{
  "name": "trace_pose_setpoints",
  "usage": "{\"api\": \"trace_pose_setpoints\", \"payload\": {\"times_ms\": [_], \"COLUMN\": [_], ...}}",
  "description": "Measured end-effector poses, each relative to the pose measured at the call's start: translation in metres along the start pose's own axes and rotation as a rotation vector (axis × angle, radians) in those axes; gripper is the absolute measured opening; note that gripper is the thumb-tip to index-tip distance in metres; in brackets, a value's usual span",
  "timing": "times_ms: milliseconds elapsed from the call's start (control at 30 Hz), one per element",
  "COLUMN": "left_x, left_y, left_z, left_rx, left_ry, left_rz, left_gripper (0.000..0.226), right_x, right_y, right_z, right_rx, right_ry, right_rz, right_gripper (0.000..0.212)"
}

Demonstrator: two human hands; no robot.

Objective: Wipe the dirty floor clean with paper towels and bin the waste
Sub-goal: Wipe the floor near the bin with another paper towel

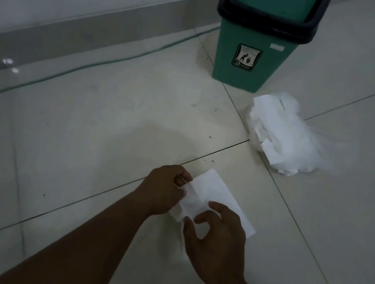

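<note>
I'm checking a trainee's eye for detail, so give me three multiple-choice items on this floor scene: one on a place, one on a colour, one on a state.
1. Where does the towel pack lie?
A. inside the bin
B. on the floor beside the bin
C. against the wall

2. What colour is the bin body?
A. green
B. red
C. yellow

3. What holds the paper towel?
A. nothing; it lies flat on the floor
B. the left hand only
C. both hands

Answers:
1 B, the pack rests on the tiles just in front of the bin's base.
2 A, the body is green under a dark rim.
3 C, the left hand and right hand each grip the sheet above the floor.
</note>
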State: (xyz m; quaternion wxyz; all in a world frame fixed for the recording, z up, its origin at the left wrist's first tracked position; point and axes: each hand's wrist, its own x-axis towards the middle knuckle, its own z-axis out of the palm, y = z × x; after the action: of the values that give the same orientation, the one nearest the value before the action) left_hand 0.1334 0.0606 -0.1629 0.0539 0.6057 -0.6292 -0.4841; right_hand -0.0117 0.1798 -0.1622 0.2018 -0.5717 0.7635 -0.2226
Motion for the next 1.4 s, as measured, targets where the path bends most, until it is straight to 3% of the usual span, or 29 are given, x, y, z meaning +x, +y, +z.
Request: {"api": "trace_pose_setpoints", "payload": {"times_ms": [167,267,333,567,833,1200,1400], "left_x": [-0.016,-0.019,-0.018,0.004,0.039,0.067,0.067], "left_y": [-0.024,-0.027,-0.025,-0.027,-0.043,-0.081,-0.098], "left_z": [0.002,-0.001,-0.006,-0.028,-0.064,-0.098,-0.095], "left_rx": [0.054,0.103,0.144,0.202,0.273,0.436,0.528], "left_ry": [0.070,0.211,0.269,0.330,0.435,0.458,0.467], "left_rz": [0.060,0.082,0.073,0.060,0.072,-0.076,-0.055], "left_gripper": [0.024,0.026,0.030,0.041,0.049,0.071,0.072], "right_x": [-0.007,-0.003,0.000,0.037,0.120,0.168,0.199], "right_y": [-0.013,-0.027,-0.039,-0.053,-0.028,-0.021,-0.021], "right_z": [0.022,0.054,0.073,0.098,0.093,0.092,0.098], "right_rx": [-0.015,-0.087,-0.074,-0.121,-0.246,-0.357,-0.387], "right_ry": [0.148,0.072,0.027,0.156,0.256,0.205,0.154], "right_rz": [0.196,0.521,0.660,0.820,0.573,0.282,0.201], "right_gripper": [0.029,0.076,0.096,0.099,0.092,0.085,0.082]}}
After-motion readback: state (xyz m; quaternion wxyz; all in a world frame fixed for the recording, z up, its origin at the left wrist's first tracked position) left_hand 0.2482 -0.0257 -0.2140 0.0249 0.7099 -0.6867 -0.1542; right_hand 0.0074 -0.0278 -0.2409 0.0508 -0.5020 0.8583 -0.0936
